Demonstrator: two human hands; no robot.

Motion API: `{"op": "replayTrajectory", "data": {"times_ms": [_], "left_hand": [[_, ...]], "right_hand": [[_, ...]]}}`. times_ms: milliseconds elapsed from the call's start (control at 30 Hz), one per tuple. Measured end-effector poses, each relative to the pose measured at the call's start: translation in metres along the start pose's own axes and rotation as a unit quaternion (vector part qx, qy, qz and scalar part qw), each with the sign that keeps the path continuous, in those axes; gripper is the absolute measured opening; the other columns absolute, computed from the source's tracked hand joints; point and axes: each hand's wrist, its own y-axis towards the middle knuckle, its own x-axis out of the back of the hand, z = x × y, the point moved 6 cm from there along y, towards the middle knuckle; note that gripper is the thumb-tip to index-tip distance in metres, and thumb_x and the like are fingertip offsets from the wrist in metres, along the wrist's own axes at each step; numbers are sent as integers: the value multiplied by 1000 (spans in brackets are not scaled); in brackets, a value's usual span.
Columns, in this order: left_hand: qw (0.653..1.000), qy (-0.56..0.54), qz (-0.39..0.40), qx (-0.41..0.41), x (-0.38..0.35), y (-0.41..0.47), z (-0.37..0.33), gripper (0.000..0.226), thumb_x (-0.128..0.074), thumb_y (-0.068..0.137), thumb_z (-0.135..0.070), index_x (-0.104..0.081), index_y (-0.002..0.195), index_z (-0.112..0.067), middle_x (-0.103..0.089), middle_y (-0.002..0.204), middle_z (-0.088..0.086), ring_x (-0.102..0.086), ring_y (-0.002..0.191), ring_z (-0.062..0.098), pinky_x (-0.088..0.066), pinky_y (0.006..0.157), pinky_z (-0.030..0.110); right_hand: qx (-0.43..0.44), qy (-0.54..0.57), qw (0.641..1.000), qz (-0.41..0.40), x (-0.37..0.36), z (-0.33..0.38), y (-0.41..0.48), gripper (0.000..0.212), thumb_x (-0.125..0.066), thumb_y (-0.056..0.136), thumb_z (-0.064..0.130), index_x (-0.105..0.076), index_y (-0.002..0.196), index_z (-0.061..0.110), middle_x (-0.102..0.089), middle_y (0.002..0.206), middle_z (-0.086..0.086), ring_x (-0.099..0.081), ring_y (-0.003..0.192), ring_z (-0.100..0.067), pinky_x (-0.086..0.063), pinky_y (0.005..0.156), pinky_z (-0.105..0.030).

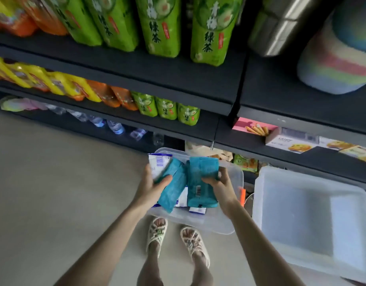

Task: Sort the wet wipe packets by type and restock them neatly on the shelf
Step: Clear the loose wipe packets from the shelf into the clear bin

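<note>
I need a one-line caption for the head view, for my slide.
Left hand holds a white packet and a teal packet; right hand grips a second teal packet over a clear bin.

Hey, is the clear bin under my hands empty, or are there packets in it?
Not empty. White and blue packets lie on the bottom of the clear bin, below the teal packets.

The left hand and right hand are bare, as are both forearms along their visible length and the lower legs. On the feet are cream open-toed sandals with woven, crisscrossing straps; the left one shows a touch of green.
</note>
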Motion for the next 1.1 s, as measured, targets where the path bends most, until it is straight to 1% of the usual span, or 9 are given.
{"op": "replayTrajectory", "data": {"times_ms": [133, 267, 400, 500, 667, 900, 967, 1033, 1100], "left_hand": [[995, 78, 49, 36, -17, 65, 69, 72, -70, 83, -28, -29, 143, -22, -39, 142, -1, -39, 132, 17, -29, 111, 30], [983, 137, 108, 65, -44, 125, 142, 75, -58, 94, -19, -10, 151, -20, -24, 153, -5, -26, 140, 13, -23, 96, 14], [982, 143, 103, 62, -59, 170, 193, 74, -56, 94, -18, -8, 151, -21, -21, 155, -7, -24, 142, 13, -22, 111, 23], [981, 159, 98, 56, -71, 194, 219, 72, -54, 96, -20, -8, 152, -21, -16, 158, -4, -20, 143, 13, -18, 116, 29], [958, 273, 79, 48, -78, 209, 247, 76, -50, 97, -31, 0, 152, -14, -17, 154, 14, -18, 141, 27, -17, 112, 32], [921, 363, 135, 28, -75, 211, 245, 72, -50, 96, -35, -12, 149, -5, -29, 147, 17, -36, 130, 32, -34, 104, 39], [902, 392, 177, 37, -73, 205, 235, 57, -52, 95, -28, -27, 141, -6, -42, 136, 13, -48, 118, 30, -42, 90, 35], [874, 437, 212, 18, -70, 193, 218, 18, -53, 95, -22, -50, 109, -11, -56, 101, 7, -55, 91, 26, -42, 67, 28], [850, 473, 233, 0, -67, 173, 191, 22, -52, 95, -21, -43, 75, -17, -49, 73, 1, -52, 73, 22, -37, 55, 25]], "right_hand": [[-10, -11, 998, -68, -2, -65, 59, 36, -61, 86, -5, -45, 115, 10, -57, 104, -8, -60, 89, -21, -56, 65, -27], [-28, -44, 990, -130, -3, -136, 123, 29, -65, 84, 0, -48, 99, 18, -62, 106, -16, -62, 90, -30, -55, 80, -52], [-47, -34, 985, -164, -5, -186, 173, 27, -67, 82, 5, -50, 101, 14, -61, 107, -19, -62, 97, -38, -53, 81, -56], [-30, -60, 981, -182, -4, -209, 207, 24, -67, 73, 28, -52, 91, 34, -62, 101, -9, -59, 99, -37, -51, 85, -57], [-35, -244, 951, -185, -7, -231, 232, 55, -56, 94, 27, -33, 144, 27, -34, 142, -5, -31, 129, -26, -30, 111, -49], [-25, -331, 936, -120, -7, -236, 235, 65, -47, 98, 30, -10, 152, 27, -33, 151, -3, -39, 130, -30, -40, 104, -51], [-39, -356, 929, -93, -6, -227, 227, 65, -52, 97, 28, -16, 151, 23, -37, 147, -6, -43, 127, -32, -43, 102, -49], [-47, -396, 915, -69, -3, -213, 211, 58, -55, 95, 24, -30, 146, 15, -41, 144, -10, -44, 126, -31, -40, 104, -41], [-38, -420, 905, -62, 2, -189, 186, 49, -56, 94, 22, -41, 140, 10, -46, 140, -11, -46, 124, -29, -38, 99, -34]]}}
